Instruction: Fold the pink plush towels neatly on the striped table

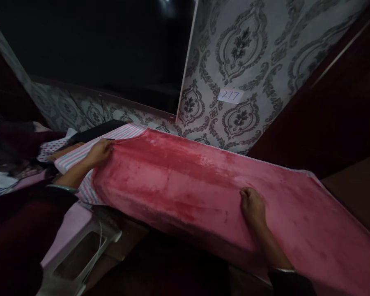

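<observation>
A red velvety cloth (178, 181) lies spread over a long raised surface, its pile showing darker and lighter patches. My left hand (100, 152) is closed on the cloth's left edge and pulls up a small fold there. Farther right, my right hand (253, 205) rests on the cloth with its fingers curled and pinched together, seemingly on the fabric; the fingertips are partly hidden. Beneath the cloth's left end, a striped pink, white and blue fabric (90, 191) sticks out.
Behind stand a patterned wall (240, 49), a paper label marked 277 (230, 96) and a large dark screen (111, 49). A pale plastic stool (70, 230) is below on the left. Piled clothes (6, 181) lie at far left; a dark wooden panel (332, 94) borders the right.
</observation>
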Available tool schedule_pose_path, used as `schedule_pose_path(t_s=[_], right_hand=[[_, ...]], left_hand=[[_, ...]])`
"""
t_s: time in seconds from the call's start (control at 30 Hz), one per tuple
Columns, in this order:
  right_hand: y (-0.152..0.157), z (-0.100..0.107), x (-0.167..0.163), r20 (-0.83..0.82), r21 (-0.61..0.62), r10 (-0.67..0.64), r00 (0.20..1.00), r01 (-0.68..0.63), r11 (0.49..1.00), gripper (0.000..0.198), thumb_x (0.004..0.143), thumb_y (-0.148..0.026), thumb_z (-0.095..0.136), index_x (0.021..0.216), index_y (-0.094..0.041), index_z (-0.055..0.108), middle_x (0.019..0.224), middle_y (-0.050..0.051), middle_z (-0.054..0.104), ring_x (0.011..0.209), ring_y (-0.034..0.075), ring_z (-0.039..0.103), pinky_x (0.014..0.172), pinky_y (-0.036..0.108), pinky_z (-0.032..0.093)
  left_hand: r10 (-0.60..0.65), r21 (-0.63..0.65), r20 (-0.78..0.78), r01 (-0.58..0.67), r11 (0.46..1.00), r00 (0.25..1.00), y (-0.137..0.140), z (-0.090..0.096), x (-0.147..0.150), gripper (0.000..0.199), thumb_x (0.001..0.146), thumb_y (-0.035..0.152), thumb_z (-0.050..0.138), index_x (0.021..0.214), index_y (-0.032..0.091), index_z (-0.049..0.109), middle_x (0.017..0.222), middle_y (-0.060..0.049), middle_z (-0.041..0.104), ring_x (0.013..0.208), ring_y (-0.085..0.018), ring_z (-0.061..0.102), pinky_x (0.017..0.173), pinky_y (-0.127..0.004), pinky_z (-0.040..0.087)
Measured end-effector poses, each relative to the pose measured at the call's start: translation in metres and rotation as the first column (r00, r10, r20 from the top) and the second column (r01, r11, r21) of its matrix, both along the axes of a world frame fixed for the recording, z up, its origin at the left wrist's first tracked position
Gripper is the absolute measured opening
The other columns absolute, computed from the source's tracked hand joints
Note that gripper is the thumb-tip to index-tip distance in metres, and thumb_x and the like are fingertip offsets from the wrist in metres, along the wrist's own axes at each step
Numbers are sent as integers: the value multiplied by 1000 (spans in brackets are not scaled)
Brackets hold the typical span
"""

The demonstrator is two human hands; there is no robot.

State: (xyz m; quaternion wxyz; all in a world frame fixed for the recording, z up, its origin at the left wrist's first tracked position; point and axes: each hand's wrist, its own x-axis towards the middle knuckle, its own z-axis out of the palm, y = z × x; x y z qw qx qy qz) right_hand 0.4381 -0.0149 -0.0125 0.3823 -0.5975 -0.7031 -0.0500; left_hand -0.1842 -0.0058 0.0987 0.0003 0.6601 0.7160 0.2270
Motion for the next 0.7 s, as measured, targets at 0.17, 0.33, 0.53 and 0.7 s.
schedule_pose_path(t_s=[0.17, 0.33, 0.53, 0.7], right_hand=[[-7, 10, 4, 14, 47, 20, 1000, -20, 999, 24, 94, -40, 41, 81, -25, 53, 81, 12, 67, 77, 27, 61, 76, 39, 47], [-16, 21, 7, -1, 46, 30, 1000, -30, 999, 22, 95, -38, 42, 81, -26, 53, 82, 11, 67, 79, 27, 60, 79, 39, 48], [-24, 28, 11, 12, 24, 43, 999, -43, 999, 18, 94, -36, 44, 81, -26, 53, 82, 9, 66, 80, 26, 60, 78, 37, 48], [-28, 33, 13, 11, 31, 56, 998, -56, 998, 17, 94, -33, 42, 82, -26, 51, 82, 8, 65, 79, 26, 59, 77, 37, 47]], left_hand=[[50, 53, -33, -49, 997, 998, -13, 9, 0, 36, 87, 24, 40, 106, 11, 68, 95, -10, 57, 104, -27, 56, 104, -39, 47], [92, 90, -55, -87, 992, 994, -25, 14, -9, 33, 86, 34, 42, 100, 17, 67, 88, -7, 52, 97, -25, 58, 97, -37, 50], [134, 165, -118, -113, 980, 984, -40, 23, -7, 47, 84, 41, 34, 104, 14, 67, 90, -9, 56, 105, -30, 61, 102, -43, 51], [169, 290, -89, -137, 947, 981, -52, 35, 1, 51, 85, 51, 31, 101, 17, 67, 104, -12, 62, 119, -34, 60, 107, -48, 50]])
